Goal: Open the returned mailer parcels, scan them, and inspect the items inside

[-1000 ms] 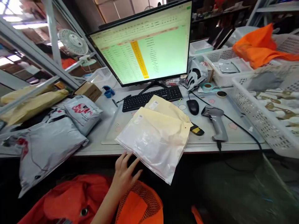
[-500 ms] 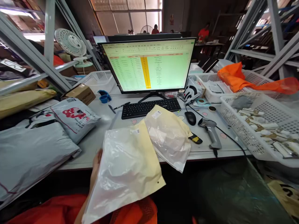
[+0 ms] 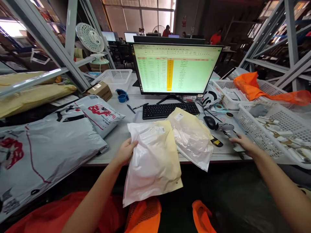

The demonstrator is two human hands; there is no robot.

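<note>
My left hand (image 3: 126,150) pinches the left edge of a clear-and-cream plastic bag (image 3: 150,158), thumb on top. The bag has a small white label near its upper edge and hangs partly over the desk's front edge. Over at the right, my right hand (image 3: 243,144) has its fingers round the handle of a grey barcode scanner (image 3: 227,129), which lies on the desk. A second bag of the same kind (image 3: 191,139) lies just right of the first, overlapping the keyboard's (image 3: 155,111) front edge.
A monitor (image 3: 179,69) shows a spreadsheet. Grey mailer bags (image 3: 55,142) lie at the left. At the right stands a white basket (image 3: 274,129) of small white items. A mouse (image 3: 210,122) and a black-and-yellow cutter (image 3: 217,141) are near the scanner.
My right hand has come into view and taken hold of the barcode scanner. My left hand's thumb now shows on top of the bag. The camera view has shifted left.
</note>
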